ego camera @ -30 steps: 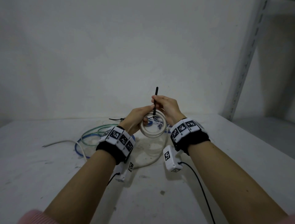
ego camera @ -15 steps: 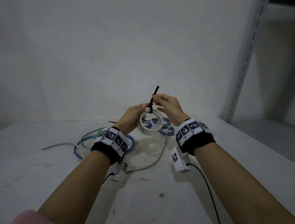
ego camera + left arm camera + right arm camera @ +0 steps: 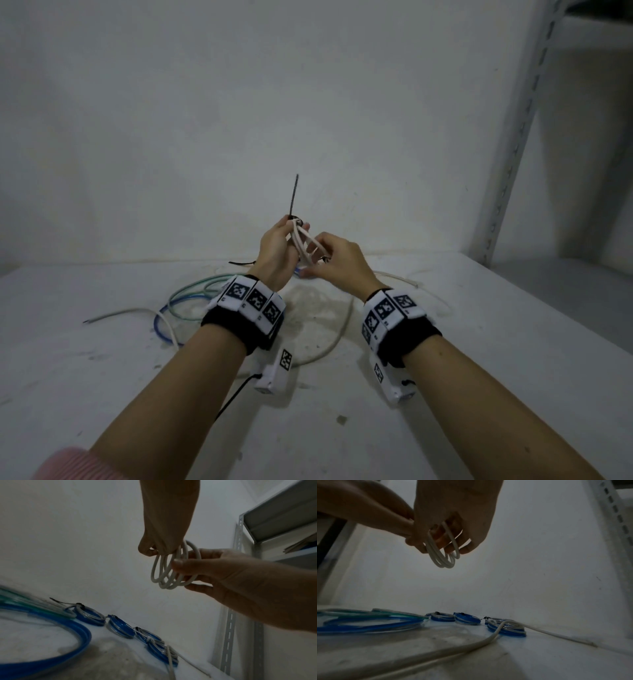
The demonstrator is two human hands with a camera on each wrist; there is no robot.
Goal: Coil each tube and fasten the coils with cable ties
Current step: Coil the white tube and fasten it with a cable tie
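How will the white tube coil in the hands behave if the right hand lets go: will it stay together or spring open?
The white tube coil looks springy: its loops already fan apart below the left hand. The black cable tie bunches them at the top, so it would probably stay joined. It seems light, as the right hand steadies it with fingertips alone.

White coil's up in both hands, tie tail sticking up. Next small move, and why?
Probably pull the tie tail tighter. The white coil's loops still splay apart, so the cinch looks loose. The left hand grips the coil at the tie head; the right hand steadies the loops lower down and could reach up.
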